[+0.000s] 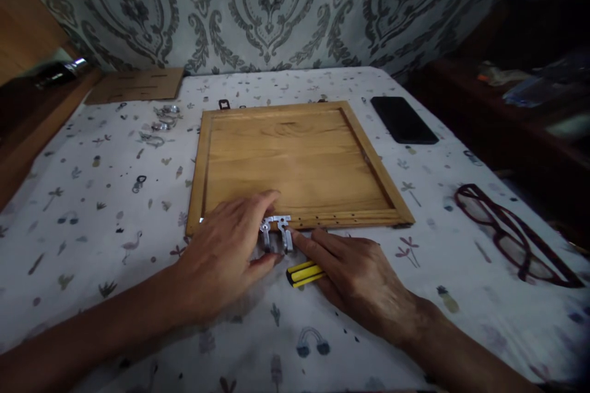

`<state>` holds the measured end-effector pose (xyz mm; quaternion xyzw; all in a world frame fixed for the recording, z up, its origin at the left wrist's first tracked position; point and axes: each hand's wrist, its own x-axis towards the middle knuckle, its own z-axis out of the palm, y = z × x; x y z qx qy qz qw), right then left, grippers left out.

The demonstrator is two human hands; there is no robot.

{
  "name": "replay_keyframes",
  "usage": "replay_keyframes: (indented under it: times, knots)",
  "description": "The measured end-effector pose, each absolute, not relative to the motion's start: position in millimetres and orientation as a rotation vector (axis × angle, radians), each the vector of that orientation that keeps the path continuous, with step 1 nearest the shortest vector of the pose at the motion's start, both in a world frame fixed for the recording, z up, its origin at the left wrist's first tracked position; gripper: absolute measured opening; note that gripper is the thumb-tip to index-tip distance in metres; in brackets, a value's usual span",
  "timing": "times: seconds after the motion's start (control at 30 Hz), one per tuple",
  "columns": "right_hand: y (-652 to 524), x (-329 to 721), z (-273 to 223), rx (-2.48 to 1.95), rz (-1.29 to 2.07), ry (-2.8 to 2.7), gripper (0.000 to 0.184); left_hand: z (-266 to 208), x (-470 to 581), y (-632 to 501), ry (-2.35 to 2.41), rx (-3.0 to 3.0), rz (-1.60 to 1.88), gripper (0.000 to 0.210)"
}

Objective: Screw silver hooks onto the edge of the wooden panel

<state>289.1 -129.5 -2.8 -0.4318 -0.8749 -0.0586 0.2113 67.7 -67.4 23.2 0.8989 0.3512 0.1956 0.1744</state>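
A wooden panel with a raised frame (281,166) lies flat on the patterned cloth. At its near edge is a silver metal double hook (276,221), its two prongs pointing toward me. My left hand (225,252) lies over the panel's near left edge, index finger above the hook and thumb at the left prong, closed about it. Under the palm of my right hand (359,276) is a yellow-and-black screwdriver handle (304,273), held with the lower fingers; its shaft is not visible. The right index fingertip touches or nearly touches the right prong.
More metal hooks (163,120) lie left of the panel. A black phone (403,120) and red-framed glasses (511,233) are on the right. Flat cardboard (136,85) sits at the back left, near a wooden ledge (41,110). Patterned wallpaper (271,6) rises behind.
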Motion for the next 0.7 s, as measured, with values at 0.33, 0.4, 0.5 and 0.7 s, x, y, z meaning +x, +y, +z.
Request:
replay_keyframes:
  times: [0.33, 0.4, 0.5, 0.7]
  knots:
    - [-130.5, 290.7, -3.8, -1.188, -0.124, -2.429, 0.040, 26.4, 73.9, -74.5, 0.938, 2.656, 0.509, 0.066]
    - [-129.8, 290.1, -2.4, -1.186, -0.146, -2.425, 0.037, 26.1, 74.6, -75.6, 0.931, 2.678, 0.503, 0.065]
    - [-128.9, 288.9, -0.6, -1.173, -0.141, -2.416, 0.036, 24.0, 74.9, -76.3, 0.917, 2.693, 0.504, 0.064]
    - [-129.7, 289.6, -3.1, -1.176, -0.073, -2.392, 0.036, 20.2, 77.7, -74.6, 0.926, 2.688, 0.534, 0.059]
